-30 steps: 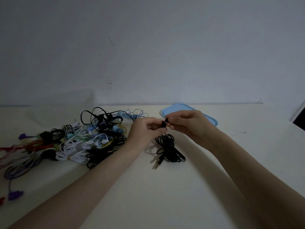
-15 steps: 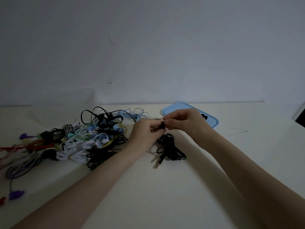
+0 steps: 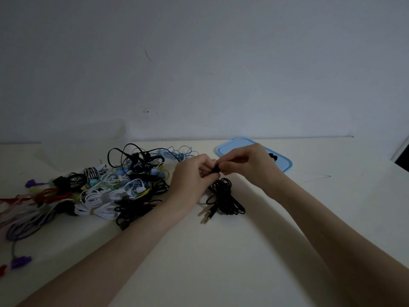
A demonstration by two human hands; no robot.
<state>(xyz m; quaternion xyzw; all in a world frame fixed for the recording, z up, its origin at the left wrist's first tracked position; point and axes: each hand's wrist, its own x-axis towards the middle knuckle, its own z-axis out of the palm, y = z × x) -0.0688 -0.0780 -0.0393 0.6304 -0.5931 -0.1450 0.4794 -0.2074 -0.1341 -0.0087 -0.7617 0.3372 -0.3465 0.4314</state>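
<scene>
My left hand point(image 3: 192, 173) and my right hand point(image 3: 246, 163) meet fingertip to fingertip above the table. Between them both pinch a small black earbud point(image 3: 216, 169). Its black cable point(image 3: 223, 197) lies coiled on the table just below the hands, and the gold jack plug point(image 3: 208, 214) points toward me. How the earbud sits in the fingers is mostly hidden.
A heap of tangled earphones point(image 3: 106, 187) in black, white, blue, red and purple covers the table's left side. A light blue lid point(image 3: 281, 162) with small black pieces point(image 3: 272, 156) on it lies behind my right hand. A clear plastic box point(image 3: 84, 140) stands by the wall.
Both hands stay joined on the earbud. My right hand's fingers have shifted slightly leftward on it. The coiled cable has not moved.
</scene>
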